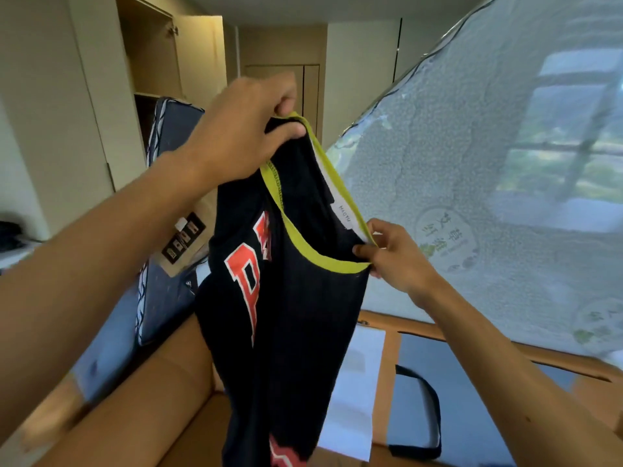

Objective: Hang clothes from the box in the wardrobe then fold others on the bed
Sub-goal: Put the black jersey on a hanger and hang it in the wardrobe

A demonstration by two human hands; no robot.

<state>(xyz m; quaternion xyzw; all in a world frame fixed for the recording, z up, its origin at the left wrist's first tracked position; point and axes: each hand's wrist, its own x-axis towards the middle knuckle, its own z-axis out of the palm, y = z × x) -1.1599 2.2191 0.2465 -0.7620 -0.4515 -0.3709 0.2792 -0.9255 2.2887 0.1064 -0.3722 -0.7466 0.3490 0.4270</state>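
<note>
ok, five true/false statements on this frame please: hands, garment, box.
1. The left hand and the right hand both pinch the yellow-green trim of the black garment. True.
2. The garment lies folded flat on a bed. False: it hangs in the air between the hands, above the open cardboard box.
3. The lettering on the garment is red with a white outline. True.
4. The garment is on a hanger. False: no hanger is in view.
5. The right hand is the higher of the two. False: the left hand is higher.
</note>
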